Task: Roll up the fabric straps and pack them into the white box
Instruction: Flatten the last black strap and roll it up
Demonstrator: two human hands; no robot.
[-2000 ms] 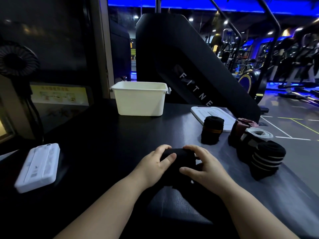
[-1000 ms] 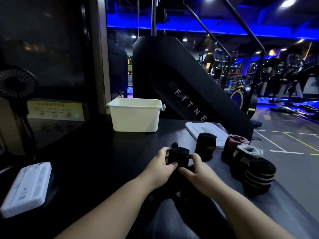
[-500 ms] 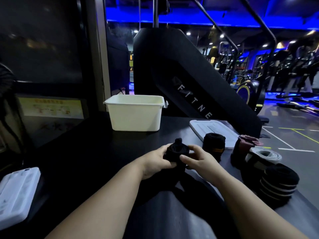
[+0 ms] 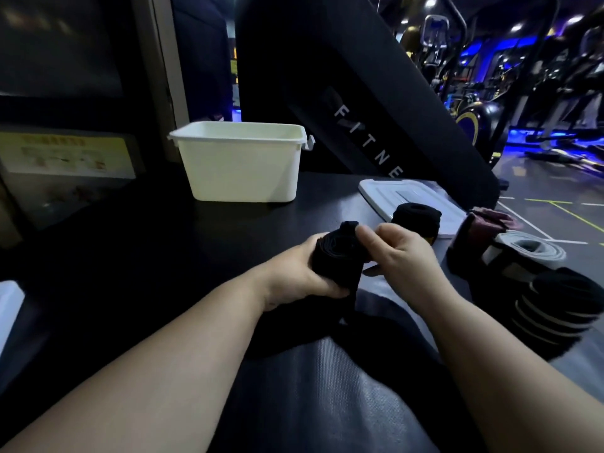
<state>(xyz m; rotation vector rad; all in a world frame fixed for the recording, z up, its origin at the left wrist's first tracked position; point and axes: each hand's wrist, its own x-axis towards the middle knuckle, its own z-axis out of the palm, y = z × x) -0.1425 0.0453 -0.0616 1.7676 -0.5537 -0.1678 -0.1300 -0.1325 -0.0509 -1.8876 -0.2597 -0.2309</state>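
A black strap [image 4: 336,256] is partly wound into a tight coil, gripped by the left hand [image 4: 294,276] and pinched at the top by the right hand [image 4: 398,253] — its loose tail hangs below. The white box [image 4: 242,165] stands upright and open-topped, well behind it. Four finished rolls sit to the right — a black roll with a yellow band [image 4: 416,217], a maroon roll [image 4: 483,223], a grey roll [image 4: 523,250] and a striped black roll [image 4: 555,308].

- I saw the box [image 4: 242,171] standing at the far side of the table [image 4: 130,256], ahead of both hands.
- The lid [image 4: 385,191] lay flat on the table, right of the box.
- One roll [image 4: 416,215] stood at the lid's near edge.
- More rolls [image 4: 555,308] clustered further right.
- The strap [image 4: 336,256] sat between the left hand [image 4: 294,276] and right hand [image 4: 398,253], nearer me than the box.
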